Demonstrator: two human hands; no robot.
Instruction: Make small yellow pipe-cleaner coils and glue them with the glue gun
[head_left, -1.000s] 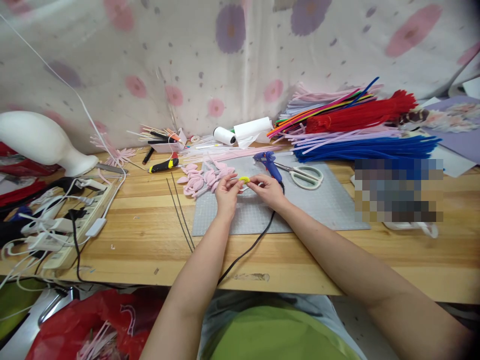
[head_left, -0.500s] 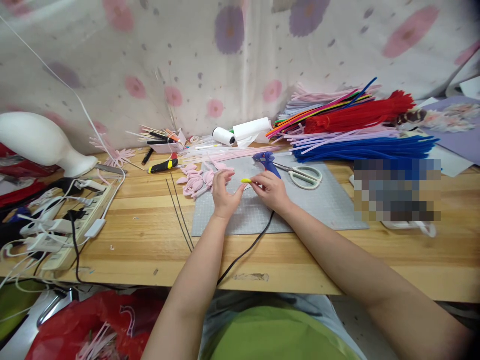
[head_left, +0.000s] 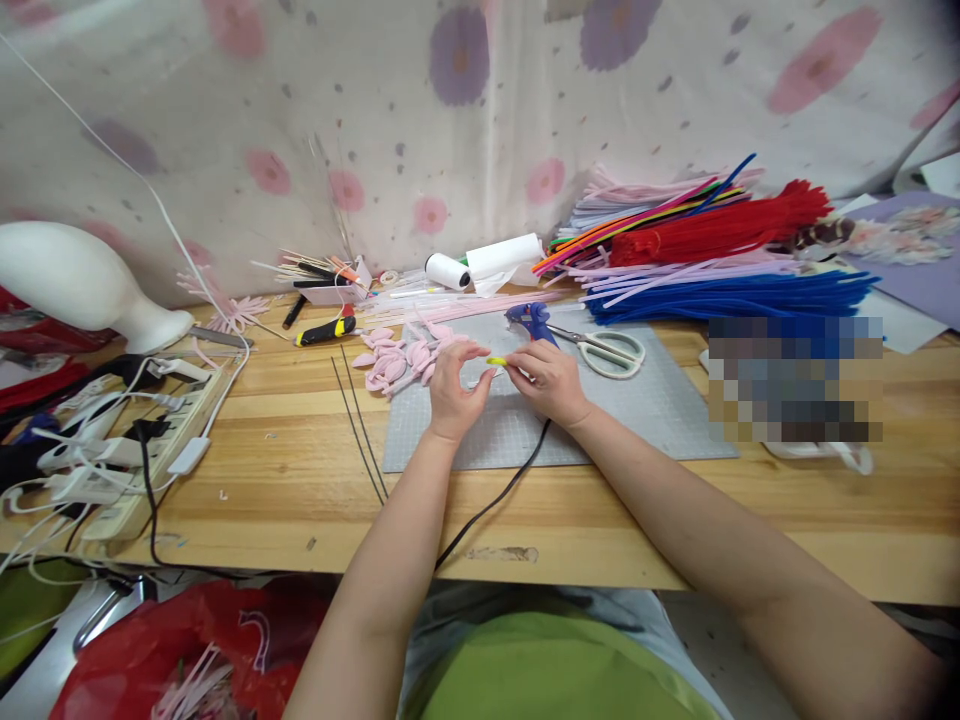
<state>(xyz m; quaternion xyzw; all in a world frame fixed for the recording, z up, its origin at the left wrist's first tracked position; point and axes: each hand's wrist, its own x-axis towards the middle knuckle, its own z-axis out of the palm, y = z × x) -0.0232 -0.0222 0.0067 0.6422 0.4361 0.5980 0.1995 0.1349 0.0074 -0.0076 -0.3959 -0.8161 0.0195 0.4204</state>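
Note:
My right hand (head_left: pixel 550 382) pinches a small yellow piece (head_left: pixel 496 361) of fuzzy wire over the grey cutting mat (head_left: pixel 645 410). My left hand (head_left: pixel 456 384) is beside it, fingers curled towards the yellow piece, thumb and forefinger close to its left end; whether they grip it I cannot tell. Pink looped petals (head_left: pixel 397 361) lie just left of my left hand. A blue glue gun (head_left: pixel 534 322) lies behind my right hand, its black cord (head_left: pixel 495 495) running under my wrist to the table's front edge.
White-handled scissors (head_left: pixel 609 349) lie on the mat at right. Stacks of coloured fuzzy wires (head_left: pixel 720 260) fill the back right. Two thin dark wires (head_left: pixel 360 425) lie left of the mat. A power strip (head_left: pixel 142 440) with cables sits at left, a white form (head_left: pixel 82 280) behind it.
My left hand let go of the yellow piece and opened, then curled back towards it. My right hand kept the piece and shifted slightly.

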